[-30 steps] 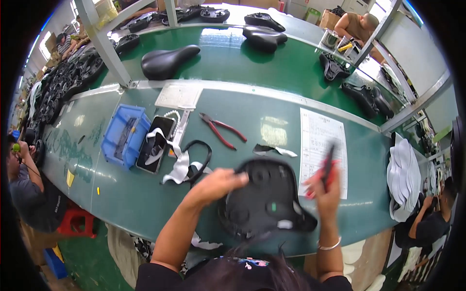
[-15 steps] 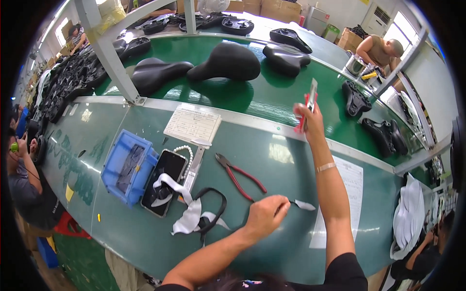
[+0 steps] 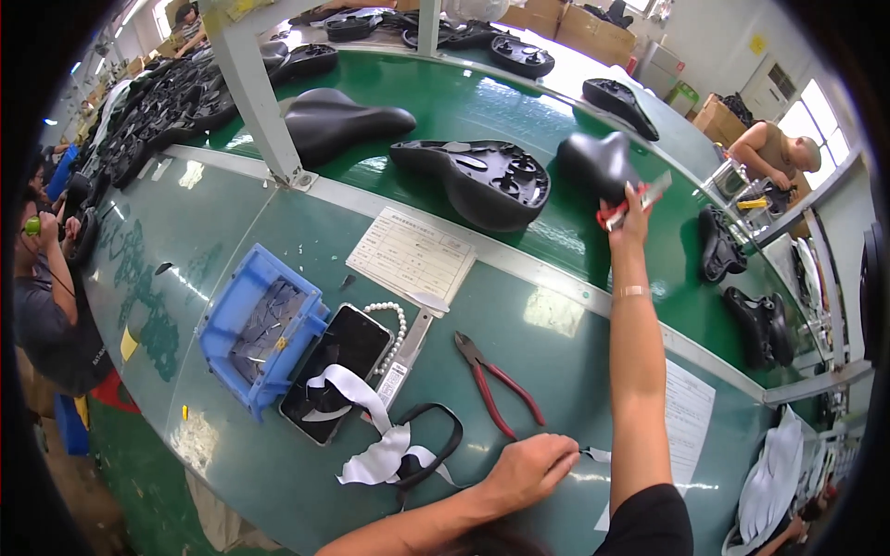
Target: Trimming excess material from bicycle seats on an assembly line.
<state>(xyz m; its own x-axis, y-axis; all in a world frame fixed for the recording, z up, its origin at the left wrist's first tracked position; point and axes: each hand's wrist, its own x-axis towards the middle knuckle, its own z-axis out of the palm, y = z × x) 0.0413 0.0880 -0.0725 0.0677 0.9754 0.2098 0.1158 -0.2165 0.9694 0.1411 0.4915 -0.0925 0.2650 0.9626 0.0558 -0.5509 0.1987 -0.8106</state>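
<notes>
My right hand (image 3: 630,221) reaches out over the green belt, wrapped around a red utility knife (image 3: 634,206) with its blade pointing up and right. Just beyond the knife lies a black bicycle saddle (image 3: 596,165), smooth top up; I cannot tell whether they touch. Left of it a second saddle (image 3: 473,185) rests underside up, its ribbed base showing. My left hand (image 3: 533,471) stays low over the near table with curled fingers. A thin dark piece with a pale end (image 3: 596,454) shows beside them; what the fingers hold is hidden. Red-handled pliers (image 3: 496,385) lie just beyond.
Left of the pliers are a blue bin (image 3: 262,324), a phone (image 3: 338,371), a white bead string, and white and black straps (image 3: 385,449). Printed sheets (image 3: 408,255) lie near the belt. A metal post (image 3: 255,102) stands at its edge. Co-workers sit left and right.
My right hand has moved farther out with the knife, whose blade now tilts right. The middle saddle now shows its underside instead of its smooth top. The view has shifted; my left hand stays low.
</notes>
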